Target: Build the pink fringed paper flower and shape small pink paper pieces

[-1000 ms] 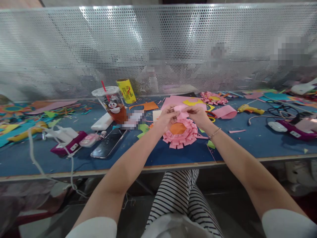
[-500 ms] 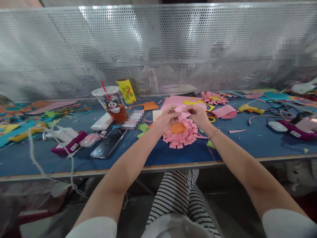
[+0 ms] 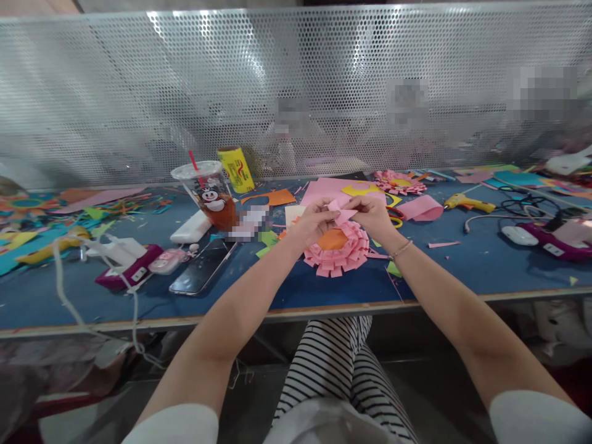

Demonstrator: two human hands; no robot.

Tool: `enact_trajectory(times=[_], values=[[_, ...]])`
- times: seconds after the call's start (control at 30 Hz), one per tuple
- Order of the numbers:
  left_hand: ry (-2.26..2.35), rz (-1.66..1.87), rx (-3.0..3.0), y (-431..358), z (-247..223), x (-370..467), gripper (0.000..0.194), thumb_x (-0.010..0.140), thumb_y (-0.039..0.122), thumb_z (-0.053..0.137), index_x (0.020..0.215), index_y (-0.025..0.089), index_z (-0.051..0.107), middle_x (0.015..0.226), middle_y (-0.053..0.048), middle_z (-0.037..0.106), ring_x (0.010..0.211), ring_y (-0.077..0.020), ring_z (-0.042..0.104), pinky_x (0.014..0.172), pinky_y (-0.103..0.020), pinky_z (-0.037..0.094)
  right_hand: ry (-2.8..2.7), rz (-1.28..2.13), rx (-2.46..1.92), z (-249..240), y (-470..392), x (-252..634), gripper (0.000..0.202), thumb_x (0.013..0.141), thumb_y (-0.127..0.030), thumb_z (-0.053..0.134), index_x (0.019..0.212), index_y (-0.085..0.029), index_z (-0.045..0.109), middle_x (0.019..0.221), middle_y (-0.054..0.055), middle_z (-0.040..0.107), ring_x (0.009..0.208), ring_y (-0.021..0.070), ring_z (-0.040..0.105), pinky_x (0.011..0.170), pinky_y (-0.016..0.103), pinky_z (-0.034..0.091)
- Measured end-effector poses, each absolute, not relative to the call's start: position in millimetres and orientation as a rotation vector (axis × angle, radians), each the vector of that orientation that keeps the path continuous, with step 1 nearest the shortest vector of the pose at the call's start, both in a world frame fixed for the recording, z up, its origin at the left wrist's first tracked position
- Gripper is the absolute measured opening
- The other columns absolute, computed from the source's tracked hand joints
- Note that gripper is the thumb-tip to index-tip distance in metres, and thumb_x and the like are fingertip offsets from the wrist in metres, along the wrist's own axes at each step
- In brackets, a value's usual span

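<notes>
Pink ppr [image 3: 343, 215] shifted, LH [image 3: 316, 223] pinching, RH [image 3: 372, 217] too

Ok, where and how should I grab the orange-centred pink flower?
Probably pinch the pink paper flower by its near rim, from the table-edge side: it lies roughly flat, that fringe uncovered, while left hand and right hand crowd its far side.

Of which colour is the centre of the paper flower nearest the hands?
The flower centre is orange; it shows best in the head view.
</notes>
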State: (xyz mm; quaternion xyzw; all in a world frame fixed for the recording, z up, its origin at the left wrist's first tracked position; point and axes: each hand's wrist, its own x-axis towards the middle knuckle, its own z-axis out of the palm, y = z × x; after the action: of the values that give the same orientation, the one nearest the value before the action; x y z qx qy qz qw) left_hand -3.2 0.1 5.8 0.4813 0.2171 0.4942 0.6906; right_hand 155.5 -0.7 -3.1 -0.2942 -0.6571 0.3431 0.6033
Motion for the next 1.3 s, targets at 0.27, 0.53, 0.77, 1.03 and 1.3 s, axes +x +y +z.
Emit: enact_trajectory(times=[0.27,0.53,0.77,1.03,1.3], values=[[0.467,1.058,1.059,1.1,6.0,-4.7,0.034,0.052,0.006,0.072,0.081,0.016,0.058,0.066,0.004,0.059,0.058,-0.0063,0.056,0.058,-0.020,0.045,-1.546,0.806,-0.642,-0.4,-4.4,155.9,0.014,0.058,-0.016,0.068,0.070,-0.019,0.065,0.076,0.001,0.064,0.075,0.0147,0.059,0.077,0.032,0.047],[0.393,0.974,1.057,-1.9,8.1,-8.5,0.031,0.056,0.001,0.066,0.083,0.015,0.060,0.065,0.004,0.061,0.057,-0.0058,0.058,0.060,-0.018,0.046,-1.654,0.758,-0.599,2.1,-5.4,156.3,0.017,0.058,-0.012,0.066,0.073,-0.019,0.065,0.076,0.001,0.063,0.075,0.0136,0.057,0.072,0.028,0.046],[0.431,0.967,1.039,1.8,7.3,-10.7,0.029,0.057,0.000,0.063,0.082,0.014,0.060,0.063,0.004,0.059,0.054,-0.0056,0.057,0.056,-0.017,0.045,-1.620,0.820,-0.572,1.6,-2.8,156.7,0.014,0.059,-0.013,0.068,0.071,-0.019,0.067,0.074,0.001,0.064,0.071,0.0123,0.057,0.068,0.027,0.046],[0.404,0.926,1.110,3.2,5.3,-11.1,0.027,0.057,0.004,0.065,0.082,0.013,0.060,0.064,0.003,0.060,0.052,-0.0050,0.055,0.051,-0.016,0.043,-1.558,1.047,-0.552,-0.8,-2.6,156.5,0.013,0.058,-0.017,0.073,0.069,-0.018,0.066,0.072,0.000,0.064,0.067,0.0106,0.058,0.066,0.025,0.047],[0.433,0.958,1.062,3.2,5.1,-10.6,0.032,0.057,0.001,0.063,0.086,0.015,0.060,0.065,0.004,0.060,0.057,-0.0062,0.058,0.059,-0.019,0.046,-1.555,1.025,-0.521,-3.8,0.5,157.2,0.012,0.058,-0.018,0.073,0.068,-0.019,0.067,0.070,0.000,0.063,0.068,0.0109,0.058,0.065,0.024,0.047]])
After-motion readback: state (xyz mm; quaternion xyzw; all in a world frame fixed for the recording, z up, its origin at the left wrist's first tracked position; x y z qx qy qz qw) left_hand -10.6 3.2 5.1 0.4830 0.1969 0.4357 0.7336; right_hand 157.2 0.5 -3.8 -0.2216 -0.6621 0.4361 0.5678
